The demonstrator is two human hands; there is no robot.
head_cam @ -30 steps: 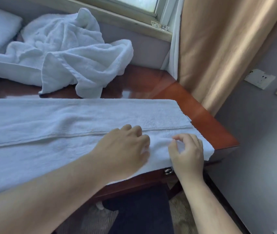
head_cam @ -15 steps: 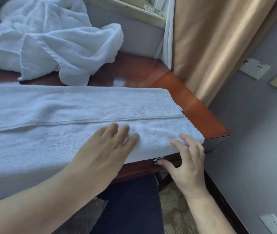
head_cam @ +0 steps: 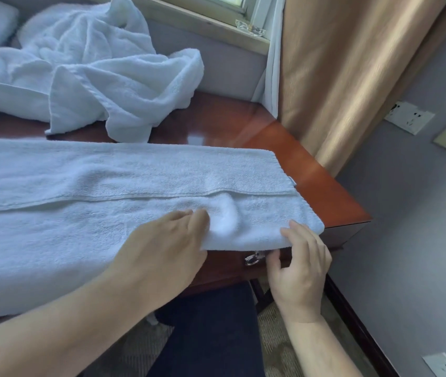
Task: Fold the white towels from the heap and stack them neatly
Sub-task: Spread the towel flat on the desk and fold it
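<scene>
Head view, sole view, wide-angle.
Station: above near edge of wooden desk (head_cam: 325,191), facing forward and down.
Frame tilted; desk edge runs diagonal.
Range: close; left hand (head_cam: 162,254), right hand (head_cam: 300,268) large in lower half, forearms entering from bottom.
Centre: folded towel (head_cam: 107,186).
Far limit: window sill (head_cam: 203,25) at top, curtain (head_cam: 352,77) upper right, wall (head_cam: 420,213) right.

White towel (head_cam: 107,202) (plain) on a glossy reddish-brown table (head_cam: 325,191).

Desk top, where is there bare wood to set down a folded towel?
Bare desk wood shows at the right corner, between the flat towel and the curtain. A thin strip runs between the heap and the flat towel; elsewhere it is covered.
</scene>
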